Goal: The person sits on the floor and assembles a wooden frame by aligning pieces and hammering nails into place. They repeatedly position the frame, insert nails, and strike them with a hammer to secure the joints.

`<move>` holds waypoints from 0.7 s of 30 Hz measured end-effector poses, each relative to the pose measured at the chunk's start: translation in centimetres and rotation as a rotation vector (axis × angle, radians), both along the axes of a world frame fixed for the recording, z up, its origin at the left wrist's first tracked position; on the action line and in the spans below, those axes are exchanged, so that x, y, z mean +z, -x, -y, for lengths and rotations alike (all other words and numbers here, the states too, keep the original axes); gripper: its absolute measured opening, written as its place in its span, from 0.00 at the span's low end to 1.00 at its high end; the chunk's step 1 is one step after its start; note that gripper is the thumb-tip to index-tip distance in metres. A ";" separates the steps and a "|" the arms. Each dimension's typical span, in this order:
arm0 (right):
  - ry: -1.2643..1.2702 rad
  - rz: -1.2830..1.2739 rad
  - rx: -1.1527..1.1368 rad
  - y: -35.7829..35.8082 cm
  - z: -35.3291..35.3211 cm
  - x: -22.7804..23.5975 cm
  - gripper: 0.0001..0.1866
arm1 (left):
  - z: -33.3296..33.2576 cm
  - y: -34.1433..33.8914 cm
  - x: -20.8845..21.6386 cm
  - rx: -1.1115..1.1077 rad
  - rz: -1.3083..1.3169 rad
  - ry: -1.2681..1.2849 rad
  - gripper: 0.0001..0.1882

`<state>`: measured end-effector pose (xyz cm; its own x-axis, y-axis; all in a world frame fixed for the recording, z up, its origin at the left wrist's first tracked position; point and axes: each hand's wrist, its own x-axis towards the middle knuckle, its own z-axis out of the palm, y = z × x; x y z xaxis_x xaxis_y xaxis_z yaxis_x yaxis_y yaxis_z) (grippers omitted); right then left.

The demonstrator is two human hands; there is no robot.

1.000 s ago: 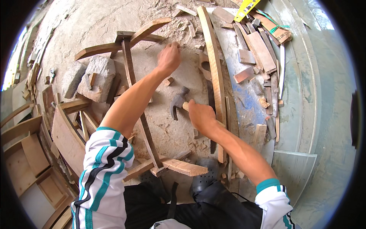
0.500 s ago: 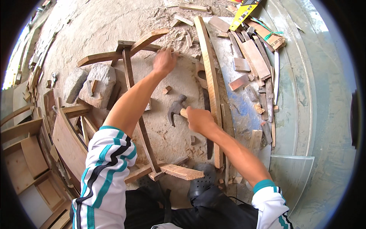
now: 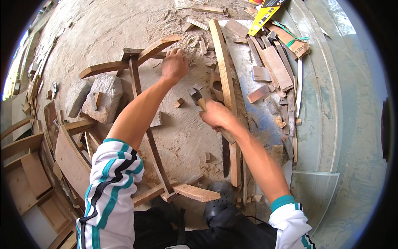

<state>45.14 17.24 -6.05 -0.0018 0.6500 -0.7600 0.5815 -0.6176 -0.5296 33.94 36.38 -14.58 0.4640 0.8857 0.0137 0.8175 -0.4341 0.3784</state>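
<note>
A wooden frame (image 3: 154, 151) lies on the dusty ground, with a long bar joining crossed pieces at both ends. My left hand (image 3: 174, 64) is closed at the right end of its far dark crosspiece (image 3: 159, 54); the fingertips are partly hidden. In my right hand (image 3: 216, 115) is a claw hammer, gripped partway along its wooden handle. The hammer's metal head (image 3: 195, 93) points up and left, in the air right of the frame's bar. Beyond my left hand, a pale curved piece of wood (image 3: 159, 45) crosses the frame's far end.
Two stones (image 3: 103, 98) sit left of the frame. A long pale board (image 3: 226, 74) lies to the right, with a saw blade (image 3: 226, 155) beside it. Wood offcuts (image 3: 273, 66) and a yellow saw (image 3: 265, 16) are farther right, beside glass sheets (image 3: 317, 195). Wooden furniture parts (image 3: 72, 151) stand at left.
The hammer has turned in my right hand, its head now farther up and its handle showing below my fist. My left hand stays at the crosspiece's end.
</note>
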 end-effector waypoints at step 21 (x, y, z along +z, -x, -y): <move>-0.015 -0.048 0.018 0.0 0.0 0.5 0.21 | -4.5 -0.1 -3.6 0.111 0.164 -0.132 0.14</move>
<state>45.14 17.27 -5.53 -0.0496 0.6606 -0.7491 0.5659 -0.5994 -0.5661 34.03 40.88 -18.16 0.3463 0.9165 0.2004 0.7949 -0.4001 0.4561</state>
